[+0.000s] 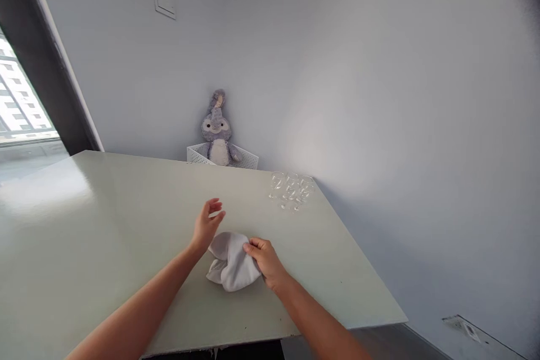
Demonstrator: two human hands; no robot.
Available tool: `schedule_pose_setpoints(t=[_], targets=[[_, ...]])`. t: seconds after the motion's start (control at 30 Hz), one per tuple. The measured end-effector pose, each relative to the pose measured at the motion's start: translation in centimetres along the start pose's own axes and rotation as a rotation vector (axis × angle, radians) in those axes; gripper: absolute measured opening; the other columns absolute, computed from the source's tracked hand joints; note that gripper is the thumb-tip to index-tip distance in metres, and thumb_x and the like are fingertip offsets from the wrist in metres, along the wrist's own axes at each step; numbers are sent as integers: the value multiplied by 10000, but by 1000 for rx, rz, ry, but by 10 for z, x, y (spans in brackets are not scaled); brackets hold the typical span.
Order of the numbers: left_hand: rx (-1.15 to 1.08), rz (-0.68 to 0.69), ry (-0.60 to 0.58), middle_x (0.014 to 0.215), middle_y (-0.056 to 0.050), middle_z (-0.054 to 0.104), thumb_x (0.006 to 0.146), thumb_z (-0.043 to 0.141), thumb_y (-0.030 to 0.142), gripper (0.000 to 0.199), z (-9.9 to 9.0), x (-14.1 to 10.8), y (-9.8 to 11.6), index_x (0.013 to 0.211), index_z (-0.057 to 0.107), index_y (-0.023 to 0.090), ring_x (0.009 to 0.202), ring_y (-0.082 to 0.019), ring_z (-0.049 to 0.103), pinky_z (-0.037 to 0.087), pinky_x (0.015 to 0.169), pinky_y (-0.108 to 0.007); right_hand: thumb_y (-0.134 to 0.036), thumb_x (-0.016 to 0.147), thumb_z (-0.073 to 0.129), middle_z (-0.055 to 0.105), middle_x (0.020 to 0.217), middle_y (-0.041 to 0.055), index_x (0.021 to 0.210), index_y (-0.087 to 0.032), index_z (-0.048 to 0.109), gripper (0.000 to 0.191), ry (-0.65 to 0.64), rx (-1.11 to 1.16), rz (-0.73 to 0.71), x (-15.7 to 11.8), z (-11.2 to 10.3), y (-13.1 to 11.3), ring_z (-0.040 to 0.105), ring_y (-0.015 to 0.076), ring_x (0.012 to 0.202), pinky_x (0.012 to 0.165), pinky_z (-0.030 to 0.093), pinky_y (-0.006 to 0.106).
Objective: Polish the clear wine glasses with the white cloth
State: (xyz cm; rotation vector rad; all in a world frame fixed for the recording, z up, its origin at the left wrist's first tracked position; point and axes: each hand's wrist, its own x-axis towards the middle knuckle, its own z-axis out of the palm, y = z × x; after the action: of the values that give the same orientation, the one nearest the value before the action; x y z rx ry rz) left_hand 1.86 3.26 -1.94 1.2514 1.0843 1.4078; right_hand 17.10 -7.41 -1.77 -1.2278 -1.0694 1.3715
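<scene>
A crumpled white cloth (236,264) is near the front of the pale table, between my forearms. My right hand (262,256) grips its upper right edge between thumb and fingers. Just above the cloth's left side, my left hand (208,222) is raised with thumb and fingers apart and nothing between them. Several clear stemmed glasses (291,185) stand close together at the table's back right corner, beyond both hands.
The glossy table (139,208) has its right edge close to the grey wall. Behind its back edge, a plush rabbit (217,135) sits in a white perforated basket (251,161). A window is at the far left.
</scene>
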Motion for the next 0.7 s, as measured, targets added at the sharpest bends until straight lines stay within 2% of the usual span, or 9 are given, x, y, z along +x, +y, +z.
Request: schedule_pose_setpoints(t=[0.1, 0.23, 0.33, 0.53, 0.63, 0.7], targets=[[-17, -54, 87, 965, -49, 572, 632, 639, 286, 368, -11, 10, -5, 983, 539, 236, 887, -181, 540, 420, 805, -347, -352, 683, 628, 532, 570, -30, 696, -163, 585, 194, 63, 349, 36, -13, -17, -13, 468, 107, 506, 515, 355, 224], [-16, -84, 82, 971, -48, 567, 656, 617, 299, 358, -11, 11, -13, 998, 528, 240, 858, -165, 540, 434, 773, -335, -351, 694, 607, 596, 607, 8, 710, -172, 598, 180, 292, 541, 48, -27, -42, -25, 564, 167, 575, 540, 419, 261], [12, -73, 42, 981, -55, 565, 665, 605, 306, 367, -7, 6, -15, 1018, 526, 244, 867, -170, 538, 436, 764, -335, -364, 714, 572, 641, 687, 42, 750, -171, 617, 202, 350, 533, 23, -28, -53, -37, 606, 208, 663, 573, 453, 294], [5, -94, 54, 975, -53, 562, 661, 606, 305, 359, -9, 7, -18, 1005, 524, 243, 858, -163, 540, 438, 751, -323, -363, 747, 567, 642, 939, 20, 1018, -230, 592, 303, 287, 467, -209, -25, -62, -57, 601, 198, 821, 656, 474, 289], [26, -101, 61, 982, -54, 558, 677, 588, 310, 351, -11, 10, -21, 1013, 509, 241, 844, -156, 537, 442, 740, -319, -394, 756, 559, 624, 1011, 36, 1070, -235, 561, 352, 343, 341, -281, -31, -78, -65, 587, 203, 859, 675, 472, 288], [38, -105, 66, 989, -56, 557, 685, 577, 307, 348, -11, 12, -22, 1019, 503, 239, 838, -154, 538, 446, 729, -313, -416, 766, 545, 597, 1084, 57, 1094, -226, 544, 379, 402, 169, -334, -37, -89, -73, 571, 213, 907, 704, 465, 292]])
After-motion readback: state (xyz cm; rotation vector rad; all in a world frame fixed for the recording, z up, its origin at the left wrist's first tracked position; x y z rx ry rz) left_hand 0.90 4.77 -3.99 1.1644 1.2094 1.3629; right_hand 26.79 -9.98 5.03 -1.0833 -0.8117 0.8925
